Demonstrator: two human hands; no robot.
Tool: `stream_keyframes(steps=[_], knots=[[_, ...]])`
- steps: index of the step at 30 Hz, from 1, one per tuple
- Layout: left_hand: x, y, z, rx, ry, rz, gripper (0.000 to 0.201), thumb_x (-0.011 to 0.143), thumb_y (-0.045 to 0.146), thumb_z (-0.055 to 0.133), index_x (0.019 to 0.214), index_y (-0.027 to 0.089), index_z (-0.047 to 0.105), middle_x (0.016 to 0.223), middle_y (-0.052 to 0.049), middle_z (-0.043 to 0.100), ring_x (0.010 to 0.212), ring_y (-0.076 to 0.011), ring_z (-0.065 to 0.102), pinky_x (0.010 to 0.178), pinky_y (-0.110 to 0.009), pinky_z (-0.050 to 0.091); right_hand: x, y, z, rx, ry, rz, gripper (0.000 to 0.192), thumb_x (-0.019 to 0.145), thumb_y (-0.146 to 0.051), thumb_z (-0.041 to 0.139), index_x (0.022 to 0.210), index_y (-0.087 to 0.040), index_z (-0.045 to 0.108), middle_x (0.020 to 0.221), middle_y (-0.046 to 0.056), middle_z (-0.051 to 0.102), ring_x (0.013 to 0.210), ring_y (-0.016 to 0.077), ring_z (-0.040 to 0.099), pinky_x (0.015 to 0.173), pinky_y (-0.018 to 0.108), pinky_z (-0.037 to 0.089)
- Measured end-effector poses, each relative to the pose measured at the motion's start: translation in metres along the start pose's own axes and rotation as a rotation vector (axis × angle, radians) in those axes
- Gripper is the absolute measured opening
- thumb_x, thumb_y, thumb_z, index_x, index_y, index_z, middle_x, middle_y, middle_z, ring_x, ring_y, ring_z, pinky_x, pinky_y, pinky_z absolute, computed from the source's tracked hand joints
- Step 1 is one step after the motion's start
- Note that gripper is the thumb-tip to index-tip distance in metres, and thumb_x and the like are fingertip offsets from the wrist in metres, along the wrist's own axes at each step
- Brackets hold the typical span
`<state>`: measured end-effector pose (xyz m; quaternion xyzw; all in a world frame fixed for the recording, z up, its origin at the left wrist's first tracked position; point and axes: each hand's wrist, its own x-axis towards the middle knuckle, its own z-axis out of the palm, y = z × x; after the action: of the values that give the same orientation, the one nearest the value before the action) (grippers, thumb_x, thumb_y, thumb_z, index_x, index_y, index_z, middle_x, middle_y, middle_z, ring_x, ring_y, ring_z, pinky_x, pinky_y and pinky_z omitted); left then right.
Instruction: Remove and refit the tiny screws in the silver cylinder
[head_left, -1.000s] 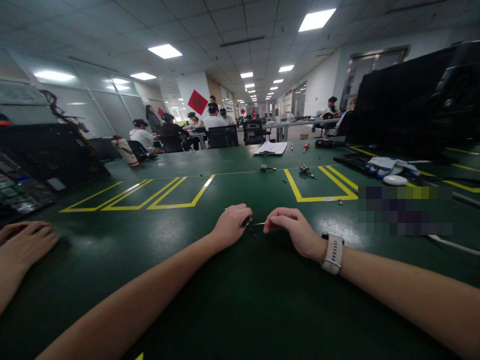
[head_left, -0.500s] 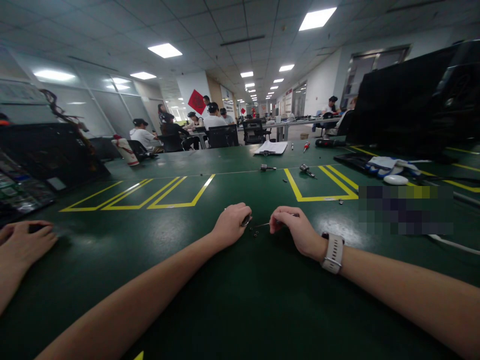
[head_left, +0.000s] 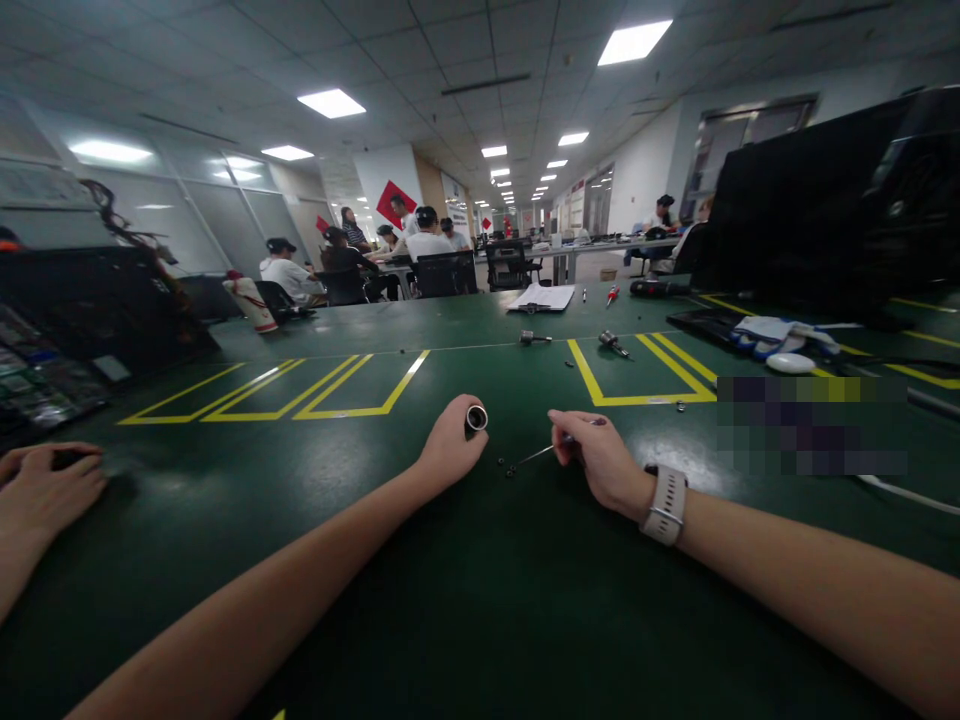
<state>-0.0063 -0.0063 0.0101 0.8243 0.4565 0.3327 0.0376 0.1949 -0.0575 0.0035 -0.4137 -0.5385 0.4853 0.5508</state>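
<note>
Cylinder (head_left: 476,418) mostly hidden in left hand (head_left: 451,442)

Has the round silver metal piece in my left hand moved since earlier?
Yes: the silver piece moved up and left in view, nearer the yellow tape outlines at left.

One cam here, worn on the person's head, facing forward and tipped a bit down over the table (head_left: 480,620). The left hand (head_left: 454,437) and right hand (head_left: 600,462) land around mid-frame, fairly near, with the left arm (head_left: 255,590) and right arm (head_left: 810,580) running in from the bottom corners. Pretty wide view too: ceiling (head_left: 420,60) across the top, room stretching way back, and a co-worker's hand (head_left: 56,490) caught at the left edge.
</note>
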Motion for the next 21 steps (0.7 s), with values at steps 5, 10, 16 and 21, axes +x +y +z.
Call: stream_keyframes(steps=[5, 10, 16, 21], knots=[[0.002, 0.0, -0.007, -0.047, -0.006, -0.023, 0.019, 0.075, 0.02, 0.06, 0.093, 0.015, 0.056, 0.093, -0.007, 0.057, 0.09, -0.0221, 0.053, 0.082, -0.038, 0.043, 0.001, 0.005, -0.001, -0.124, -0.039, 0.017, 0.024, 0.09, -0.034, 0.051, 0.1, -0.013, 0.058, 0.091, 0.004, 0.062, 0.071, 0.0132, 0.061, 0.063, 0.03, 0.052], [0.002, 0.001, -0.012, -0.289, 0.025, -0.165, 0.028, 0.07, 0.022, 0.066, 0.098, 0.019, 0.062, 0.098, -0.005, 0.057, 0.093, -0.0231, 0.053, 0.086, -0.04, 0.042, 0.001, -0.012, -0.003, -0.302, -0.072, -0.04, 0.031, 0.091, -0.029, 0.047, 0.066, -0.014, 0.058, 0.058, -0.003, 0.053, 0.05, 0.0091, 0.051, 0.051, 0.024, 0.043], [0.0, 0.011, -0.01, -0.735, -0.013, -0.429, 0.04, 0.061, 0.01, 0.07, 0.1, 0.018, 0.063, 0.095, -0.005, 0.063, 0.082, -0.0198, 0.061, 0.079, -0.038, 0.049, -0.007, -0.034, 0.003, -0.541, -0.107, -0.176, 0.037, 0.084, -0.025, 0.048, 0.047, -0.018, 0.048, 0.042, -0.005, 0.04, 0.041, 0.0099, 0.039, 0.045, 0.026, 0.029], [0.0, 0.024, -0.012, -0.971, -0.026, -0.585, 0.039, 0.065, -0.001, 0.057, 0.101, 0.012, 0.061, 0.092, -0.009, 0.066, 0.085, -0.0191, 0.065, 0.083, -0.035, 0.052, -0.016, -0.021, 0.009, -0.629, -0.093, -0.336, 0.033, 0.088, -0.026, 0.044, 0.056, -0.018, 0.05, 0.055, -0.002, 0.049, 0.054, 0.0133, 0.046, 0.055, 0.028, 0.033]])
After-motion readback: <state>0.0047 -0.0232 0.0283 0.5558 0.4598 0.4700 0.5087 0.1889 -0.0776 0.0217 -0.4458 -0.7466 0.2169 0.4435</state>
